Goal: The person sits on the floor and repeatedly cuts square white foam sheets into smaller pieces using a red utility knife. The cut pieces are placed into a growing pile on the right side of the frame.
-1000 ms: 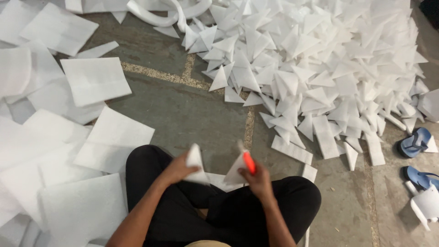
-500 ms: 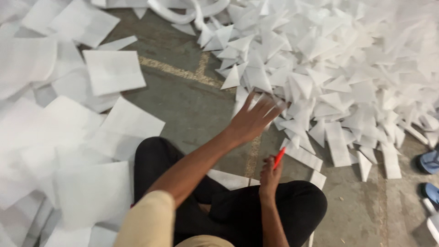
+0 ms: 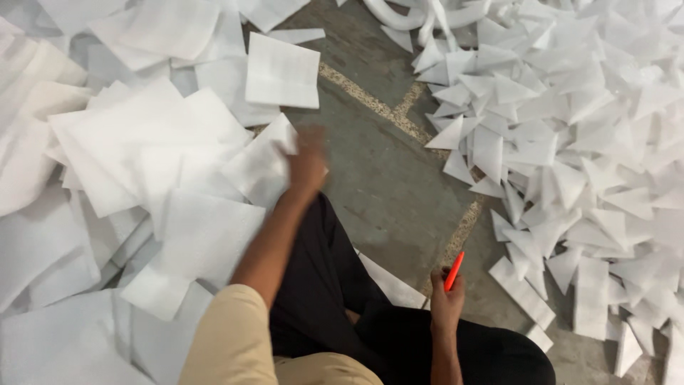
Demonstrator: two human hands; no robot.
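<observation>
I sit cross-legged on a concrete floor in black trousers. My left hand (image 3: 308, 162), blurred by motion, reaches out to the left, and its fingers close on the raised corner of a square white foam sheet (image 3: 258, 167) at the edge of a pile of such sheets. Low by my knee, my right hand (image 3: 446, 303) is wrapped around a slim orange-red cutter (image 3: 454, 271) that points upward. A white offcut strip (image 3: 390, 281) lies against my leg.
Large square white sheets (image 3: 128, 142) overlap across the left side. A heap of small folded white triangles (image 3: 570, 128) fills the right side. Between them runs a band of bare grey floor (image 3: 388, 185) with a pale seam. Curled white strips (image 3: 406, 14) lie at the top.
My left hand has swung from the triangle heap on the right over to the square sheets on the left. The view has turned left with it. My right hand stays low with the cutter.
</observation>
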